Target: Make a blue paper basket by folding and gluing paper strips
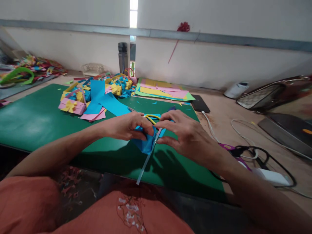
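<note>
A pile of coloured scraps (pixel 44 66) lies at the back left of the tabletop (pixel 220 122), apparently clear of my working space. Right of it, on the green mat (pixel 31 109), a small pink-fronted paper basket (pixel 73 106) stands by a heap of yellow and blue paper pieces (pixel 122 85), perhaps grouped to stay uncrushed. Blue paper strips (pixel 97 92) lie in front of the heap, likely for easy reach.

At center, my left hand (pixel 142 126) pinches a folded blue paper piece (pixel 146 149) over the mat near its front edge, seemingly to steady it close to my body. A pale narrow strip (pixel 143 169) runs down along its right side, free end toward me. My right hand (pixel 179 130) closes thumb and fingertips on the strip's upper part, apparently to control it against the paper; how firmly, I cannot tell.

Behind, stacked coloured sheets (pixel 163 90) lie flat; at right, a dark phone (pixel 200 104) rests partly off the mat, its white cable (pixel 209 125) trailing aside.
</note>
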A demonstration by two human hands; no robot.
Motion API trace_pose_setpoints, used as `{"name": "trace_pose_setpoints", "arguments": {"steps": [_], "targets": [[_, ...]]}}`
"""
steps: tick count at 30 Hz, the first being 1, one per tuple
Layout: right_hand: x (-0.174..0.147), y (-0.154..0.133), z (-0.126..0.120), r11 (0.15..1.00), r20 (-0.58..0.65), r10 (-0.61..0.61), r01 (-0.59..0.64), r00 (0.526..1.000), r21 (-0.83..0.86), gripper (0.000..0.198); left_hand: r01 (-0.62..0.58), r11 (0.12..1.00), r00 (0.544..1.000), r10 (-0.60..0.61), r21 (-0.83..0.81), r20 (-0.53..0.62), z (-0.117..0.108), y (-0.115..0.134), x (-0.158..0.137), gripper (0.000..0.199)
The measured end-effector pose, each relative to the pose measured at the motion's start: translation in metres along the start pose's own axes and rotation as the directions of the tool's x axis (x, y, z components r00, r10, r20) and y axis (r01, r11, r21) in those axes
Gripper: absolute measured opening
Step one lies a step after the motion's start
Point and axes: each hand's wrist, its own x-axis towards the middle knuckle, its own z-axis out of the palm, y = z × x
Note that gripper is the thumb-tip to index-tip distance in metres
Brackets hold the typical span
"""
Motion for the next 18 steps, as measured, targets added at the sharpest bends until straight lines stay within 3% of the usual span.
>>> {"name": "trace_pose_setpoints", "arguments": {"steps": [3,7,11,13,16,17,18], "targets": [[0.004,-0.002,0.001,0.993,0.046,-0.072,0.067,0.996,0.102,0.031,-0.006,0.998,0.999,0.004,-0.068,-0.036,0.001,0.004,0.0,0.009],[0.007,0.0,0.007,0.972,0.169,-0.056,0.015,0.984,0.235,0.032,-0.024,0.994,0.998,0.018,-0.105,-0.063,0.002,0.008,-0.001,0.013],[0.005,-0.001,0.009,0.931,0.231,-0.106,0.015,0.967,0.364,0.015,-0.095,0.995,0.98,0.092,-0.01,-0.178,0.002,0.008,0.0,0.013],[0.003,-0.001,0.007,0.895,0.2,-0.141,0.038,0.969,0.445,0.013,-0.11,0.994,0.925,0.106,0.011,-0.366,0.001,0.005,0.001,0.02],[0.001,0.0,0.005,0.857,0.113,-0.117,0.043,0.987,0.513,0.01,-0.062,0.998,0.733,0.024,-0.032,-0.68,0.001,-0.001,0.005,0.027],[0.0,0.001,0.006,0.856,0.082,-0.093,0.038,0.992,0.515,0.01,-0.048,0.997,0.679,-0.014,-0.064,-0.734,0.003,-0.002,0.006,0.028],[-0.001,0.001,0.006,0.86,0.059,-0.069,0.03,0.996,0.509,0.01,-0.04,0.995,0.652,-0.042,-0.09,-0.757,0.005,-0.003,0.007,0.029]]}}
